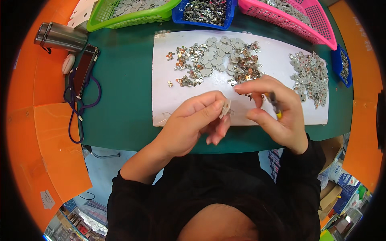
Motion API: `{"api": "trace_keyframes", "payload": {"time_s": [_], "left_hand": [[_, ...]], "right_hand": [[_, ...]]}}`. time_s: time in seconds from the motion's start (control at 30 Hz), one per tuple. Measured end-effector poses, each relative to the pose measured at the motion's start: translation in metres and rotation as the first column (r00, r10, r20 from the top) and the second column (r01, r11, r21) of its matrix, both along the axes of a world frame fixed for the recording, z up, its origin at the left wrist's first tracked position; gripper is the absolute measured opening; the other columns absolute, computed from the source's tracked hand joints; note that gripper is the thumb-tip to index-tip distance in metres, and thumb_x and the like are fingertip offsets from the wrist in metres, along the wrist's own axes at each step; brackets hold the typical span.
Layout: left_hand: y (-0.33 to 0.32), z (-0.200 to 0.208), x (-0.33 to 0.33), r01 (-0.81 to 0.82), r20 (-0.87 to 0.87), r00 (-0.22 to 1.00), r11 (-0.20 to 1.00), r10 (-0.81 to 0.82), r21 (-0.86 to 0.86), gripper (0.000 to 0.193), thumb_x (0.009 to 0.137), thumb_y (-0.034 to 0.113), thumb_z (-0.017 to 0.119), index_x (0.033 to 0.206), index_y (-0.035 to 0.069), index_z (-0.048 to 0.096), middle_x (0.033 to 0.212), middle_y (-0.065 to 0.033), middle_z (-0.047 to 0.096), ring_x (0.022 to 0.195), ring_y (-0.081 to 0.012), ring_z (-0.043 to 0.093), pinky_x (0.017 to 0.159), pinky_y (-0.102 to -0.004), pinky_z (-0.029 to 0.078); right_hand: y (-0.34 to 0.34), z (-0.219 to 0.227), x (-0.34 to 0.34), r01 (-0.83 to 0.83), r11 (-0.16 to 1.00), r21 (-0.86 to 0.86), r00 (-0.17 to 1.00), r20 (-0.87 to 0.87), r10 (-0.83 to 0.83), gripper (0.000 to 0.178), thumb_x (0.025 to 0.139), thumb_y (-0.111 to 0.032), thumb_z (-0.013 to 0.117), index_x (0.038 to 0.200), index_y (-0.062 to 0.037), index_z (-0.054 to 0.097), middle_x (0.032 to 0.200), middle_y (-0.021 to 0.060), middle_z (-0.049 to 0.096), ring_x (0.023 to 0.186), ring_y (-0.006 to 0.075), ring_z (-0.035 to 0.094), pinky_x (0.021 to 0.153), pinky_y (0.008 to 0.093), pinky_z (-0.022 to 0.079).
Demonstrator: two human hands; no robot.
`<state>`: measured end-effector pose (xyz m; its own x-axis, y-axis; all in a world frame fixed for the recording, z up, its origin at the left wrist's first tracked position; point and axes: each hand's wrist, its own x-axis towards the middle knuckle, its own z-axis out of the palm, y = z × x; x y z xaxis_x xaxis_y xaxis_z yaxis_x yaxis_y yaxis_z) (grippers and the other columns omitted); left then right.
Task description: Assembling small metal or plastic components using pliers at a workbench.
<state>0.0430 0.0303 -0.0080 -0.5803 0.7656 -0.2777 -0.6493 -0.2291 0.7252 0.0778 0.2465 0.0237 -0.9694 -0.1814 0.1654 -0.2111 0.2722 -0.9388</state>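
At the near edge of the white board (161, 88), left hand (191, 120) pinches a small grey piece (225, 108) between thumb and fingers, closed, piece up off the board; its underside is hidden, so cannot tell if metal is already fitted. Right hand (288, 114), just right of it: thumb and index finger well parted, nothing clear between their tips; a dark-and-yellow tool (274, 103) is tucked in the hand, kind unclear. Step in hand, my judgement: handwork on the one grey piece, left holding, right working loose-fingered with the tool parked. Next move calls for a steady left pinch, piece turned so its face is reachable, and fine right fingertip control without dropping the tool. Just beyond the hands, mid-board: grey plates (217, 54) heaped, mixed metal bits (246, 66) right of them, more metal bits (189, 60) left. Right end of board: flat pile of grey-silver parts (311, 76). Far side of table (120, 88): green basket (134, 21), blue bin (203, 23), pink basket (291, 29); small blue tray (337, 66) far right. Far left: steel flask (66, 38), phone (84, 72), dark cord (95, 102).
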Motion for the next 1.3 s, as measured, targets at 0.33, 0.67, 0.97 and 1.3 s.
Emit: {"api": "trace_keyframes", "payload": {"time_s": [0.33, 0.67, 0.97, 1.3], "left_hand": [[0.003, -0.002, 0.004, 0.092, 0.207, 0.973, 0.993, -0.106, 0.078, 0.034, 0.106, 0.035, 0.043, 0.100, 0.004, 0.056, 0.073, -0.0049, 0.058, 0.056, -0.0119, 0.053, 0.052, -0.0238, 0.041], [0.008, 0.004, 0.011, -0.453, -0.857, 0.513, 0.833, -0.048, -0.317, 0.012, 0.093, 0.007, 0.066, 0.094, -0.005, 0.066, 0.082, -0.0085, 0.069, 0.073, -0.0127, 0.066, 0.068, -0.0249, 0.052], [0.006, 0.002, 0.011, -0.440, -0.843, 0.536, 0.842, -0.034, -0.314, 0.011, 0.095, 0.006, 0.063, 0.092, -0.004, 0.066, 0.078, -0.0081, 0.068, 0.070, -0.0126, 0.065, 0.064, -0.0247, 0.051], [0.009, 0.004, 0.015, -0.370, -0.622, 0.770, 0.894, 0.142, -0.254, 0.018, 0.102, 0.009, 0.053, 0.102, -0.004, 0.065, 0.082, -0.0060, 0.067, 0.072, -0.0102, 0.062, 0.066, -0.0232, 0.050]], "right_hand": [[-0.008, -0.007, -0.003, -0.069, 0.998, -0.006, 0.991, 0.112, 0.069, 0.008, 0.082, 0.000, 0.069, 0.090, -0.0003, 0.067, 0.086, 0.0058, 0.064, 0.079, 0.0149, 0.057, 0.075, 0.0269, 0.043], [-0.014, -0.004, 0.003, 0.130, 0.991, 0.009, 0.971, 0.202, -0.129, 0.009, 0.090, -0.008, 0.066, 0.091, 0.0006, 0.066, 0.083, 0.0031, 0.065, 0.076, 0.0092, 0.056, 0.070, 0.0250, 0.044], [-0.014, -0.009, 0.004, 0.110, 0.994, 0.009, 0.972, 0.209, -0.110, 0.009, 0.092, -0.008, 0.064, 0.093, 0.0007, 0.065, 0.084, 0.0018, 0.064, 0.078, 0.0083, 0.055, 0.071, 0.0238, 0.043], [-0.014, -0.010, 0.004, 0.071, 0.997, 0.008, 0.993, 0.092, -0.071, 0.014, 0.084, -0.006, 0.070, 0.095, 0.0010, 0.067, 0.087, 0.0047, 0.064, 0.078, 0.0123, 0.056, 0.072, 0.0258, 0.043]]}}
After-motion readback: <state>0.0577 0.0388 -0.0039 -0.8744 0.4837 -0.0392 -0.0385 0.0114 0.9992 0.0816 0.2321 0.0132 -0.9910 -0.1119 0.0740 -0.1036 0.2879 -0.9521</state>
